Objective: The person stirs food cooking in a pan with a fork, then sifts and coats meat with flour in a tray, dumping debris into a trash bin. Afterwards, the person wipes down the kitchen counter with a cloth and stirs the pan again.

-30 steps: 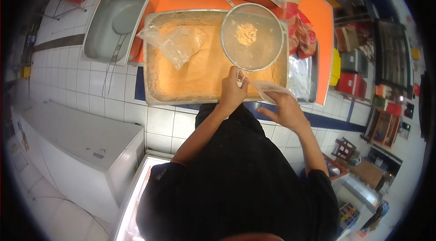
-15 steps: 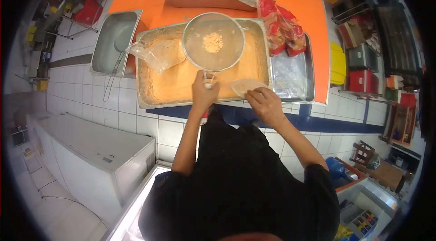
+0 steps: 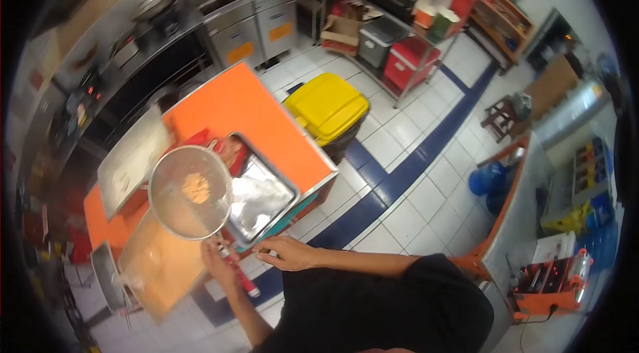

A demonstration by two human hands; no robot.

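Observation:
My left hand (image 3: 216, 260) is closed round the handle of a large round mesh sieve (image 3: 172, 203). A small heap of pale orange crumbs (image 3: 196, 188) lies in its mesh. Beneath the sieve is a big metal tray of orange-tan powder (image 3: 163, 266), partly covered by it and blurred. Near the close corner of a smaller metal tray (image 3: 291, 194), my right hand (image 3: 283, 253) is held out with loosely bent fingers, and I see nothing in it. Red printed bags (image 3: 233, 153) sit at that tray's far end, partly behind the sieve.
A long tray of white powder (image 3: 133, 163) stands on the orange table (image 3: 246, 110). Beyond the table's right side is a yellow-lidded bin (image 3: 329, 107). Fryers (image 3: 273, 20) line the back. A metal pan (image 3: 106, 276) stands at the left. A counter (image 3: 512, 213) is to the right.
My view has swung to the right. The clear plastic piece that was in my right hand is no longer seen there. My left hand still holds the sieve, its crumbs still in it.

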